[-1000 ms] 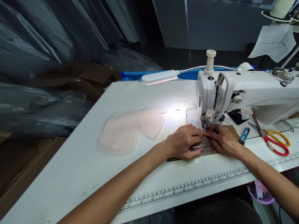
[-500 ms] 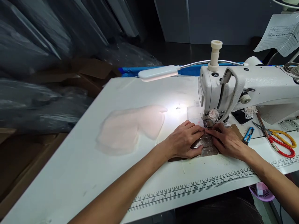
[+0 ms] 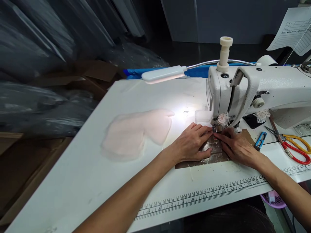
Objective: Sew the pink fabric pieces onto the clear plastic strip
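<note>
Your left hand (image 3: 194,144) and right hand (image 3: 237,147) flank the near side of the presser foot (image 3: 217,128), fingertips close together over the brown sheet (image 3: 217,156), its long axis crosswise beneath both; any pinch cannot be discerned.

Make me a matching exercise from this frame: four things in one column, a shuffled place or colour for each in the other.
Things:
1. Left hand
2. Pale pink material
3. Thread snips
4. Lamp

Descriptions:
A. Blue, beside the right hand
B. White, on a metal gooseneck
C. Fingertips close to the presser foot
D. Flat on the white table, left of both hands

Pairs: 1-C, 2-D, 3-A, 4-B
</note>
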`<state>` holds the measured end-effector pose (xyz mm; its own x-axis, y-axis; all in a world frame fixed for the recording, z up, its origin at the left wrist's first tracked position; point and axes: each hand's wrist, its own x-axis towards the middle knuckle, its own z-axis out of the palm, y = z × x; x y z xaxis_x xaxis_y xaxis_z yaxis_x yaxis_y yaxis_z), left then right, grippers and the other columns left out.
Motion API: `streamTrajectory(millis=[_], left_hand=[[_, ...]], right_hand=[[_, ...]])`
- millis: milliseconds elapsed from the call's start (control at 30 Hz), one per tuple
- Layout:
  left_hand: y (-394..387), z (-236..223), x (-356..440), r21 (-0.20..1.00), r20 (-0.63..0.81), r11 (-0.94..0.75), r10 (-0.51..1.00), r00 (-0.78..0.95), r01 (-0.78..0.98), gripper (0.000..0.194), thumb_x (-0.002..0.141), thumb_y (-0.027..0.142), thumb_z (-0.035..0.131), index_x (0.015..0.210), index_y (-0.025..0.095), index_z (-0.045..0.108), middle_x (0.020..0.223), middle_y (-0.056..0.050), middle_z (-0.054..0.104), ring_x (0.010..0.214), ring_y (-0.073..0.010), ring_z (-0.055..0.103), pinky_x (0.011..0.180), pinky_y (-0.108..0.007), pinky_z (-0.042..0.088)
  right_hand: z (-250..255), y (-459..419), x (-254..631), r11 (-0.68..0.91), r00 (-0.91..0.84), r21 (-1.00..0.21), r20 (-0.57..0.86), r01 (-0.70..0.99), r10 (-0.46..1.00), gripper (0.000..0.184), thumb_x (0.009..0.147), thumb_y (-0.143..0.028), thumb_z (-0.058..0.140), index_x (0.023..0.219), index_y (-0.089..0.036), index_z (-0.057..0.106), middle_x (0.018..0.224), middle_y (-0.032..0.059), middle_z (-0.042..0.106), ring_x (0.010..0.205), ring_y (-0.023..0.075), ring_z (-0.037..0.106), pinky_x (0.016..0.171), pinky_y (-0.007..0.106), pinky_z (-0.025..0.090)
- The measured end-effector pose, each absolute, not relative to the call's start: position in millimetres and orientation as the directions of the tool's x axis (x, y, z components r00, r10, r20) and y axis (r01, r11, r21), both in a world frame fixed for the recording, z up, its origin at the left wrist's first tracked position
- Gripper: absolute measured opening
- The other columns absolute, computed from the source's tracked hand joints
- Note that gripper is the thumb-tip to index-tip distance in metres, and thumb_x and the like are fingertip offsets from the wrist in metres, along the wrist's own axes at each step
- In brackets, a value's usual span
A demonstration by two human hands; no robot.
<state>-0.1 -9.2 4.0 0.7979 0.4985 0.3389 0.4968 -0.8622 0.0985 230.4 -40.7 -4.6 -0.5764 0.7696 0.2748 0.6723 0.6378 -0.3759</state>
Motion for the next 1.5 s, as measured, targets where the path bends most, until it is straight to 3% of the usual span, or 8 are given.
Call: streamTrajectory(millis=[267,433,533,700,933,1100,1333,1500], left_hand=[[-7,2,0,0.058,0.321,-0.841,0.525,0.788,0.537,0.048,0.088,0.045,0.053,0.123,0.012,0.059,0.112,-0.015,0.064,0.096,-0.0286,0.059,0.083,-0.043,0.046],[-6,5,1,0.030,0.272,-0.827,0.547,0.792,0.561,0.052,0.090,0.049,0.050,0.123,0.010,0.059,0.110,-0.015,0.063,0.095,-0.0273,0.058,0.082,-0.041,0.044],[-6,6,1,0.034,0.239,-0.811,0.574,0.783,0.584,0.052,0.090,0.050,0.048,0.124,0.013,0.059,0.111,-0.013,0.062,0.096,-0.0269,0.056,0.082,-0.041,0.043],[-7,1,1,0.042,0.285,-0.803,0.580,0.763,0.595,0.052,0.091,0.050,0.046,0.124,0.010,0.057,0.114,-0.016,0.061,0.095,-0.0280,0.056,0.082,-0.042,0.043],[-11,0,2,0.240,0.327,-0.747,0.664,0.673,0.620,0.053,0.091,0.039,0.048,0.135,0.009,0.040,0.117,-0.017,0.061,0.107,-0.0299,0.056,0.093,-0.047,0.041],[-9,9,5,0.350,0.185,-0.713,0.689,0.701,0.608,0.054,0.092,0.039,0.047,0.136,0.010,0.036,0.116,-0.015,0.060,0.116,-0.0308,0.053,0.106,-0.052,0.034],[-12,13,5,0.349,0.166,-0.686,0.715,0.679,0.638,0.041,0.088,0.040,0.054,0.120,0.016,0.048,0.114,-0.012,0.060,0.112,-0.0302,0.054,0.105,-0.053,0.037],[11,21,3,0.159,0.237,-0.733,0.678,0.696,0.661,0.023,0.091,0.033,0.048,0.104,0.015,0.056,0.098,-0.011,0.062,0.094,-0.0270,0.058,0.088,-0.044,0.046]], right_hand=[[8,-38,240,0.519,-0.491,-0.590,0.225,0.619,0.841,0.032,0.097,-0.024,0.044,0.121,-0.018,0.065,0.100,0.0115,0.064,0.086,0.0210,0.064,0.078,0.036,0.057],[20,-17,244,0.384,-0.433,-0.677,0.106,0.628,0.895,0.030,0.097,-0.031,0.039,0.084,-0.017,0.062,0.080,0.0068,0.064,0.075,0.0196,0.061,0.067,0.031,0.053],[17,-9,243,0.374,-0.386,-0.680,0.144,0.631,0.911,0.032,0.095,-0.033,0.037,0.071,-0.019,0.053,0.073,0.0062,0.062,0.067,0.0181,0.057,0.062,0.030,0.050],[11,-22,242,0.385,-0.389,-0.699,0.164,0.603,0.907,0.034,0.097,-0.043,0.040,0.088,-0.019,0.061,0.093,0.0076,0.064,0.086,0.0200,0.062,0.076,0.031,0.052],[6,-28,242,0.351,-0.314,-0.637,0.176,0.687,0.933,0.022,0.091,-0.029,0.045,0.087,-0.019,0.064,0.096,0.0071,0.064,0.082,0.0188,0.062,0.074,0.030,0.051],[0,-27,242,0.407,-0.351,-0.574,0.212,0.710,0.912,0.023,0.091,-0.025,0.044,0.092,-0.018,0.066,0.099,0.0087,0.064,0.085,0.0198,0.064,0.076,0.032,0.053],[-11,-34,240,0.551,-0.435,-0.441,0.343,0.708,0.833,0.032,0.096,-0.025,0.043,0.117,-0.019,0.065,0.108,0.0123,0.065,0.094,0.0227,0.066,0.081,0.035,0.057],[-15,-35,240,0.588,-0.465,-0.318,0.386,0.744,0.797,0.035,0.098,-0.026,0.039,0.120,-0.020,0.066,0.112,0.0148,0.065,0.094,0.0247,0.067,0.078,0.036,0.058]])
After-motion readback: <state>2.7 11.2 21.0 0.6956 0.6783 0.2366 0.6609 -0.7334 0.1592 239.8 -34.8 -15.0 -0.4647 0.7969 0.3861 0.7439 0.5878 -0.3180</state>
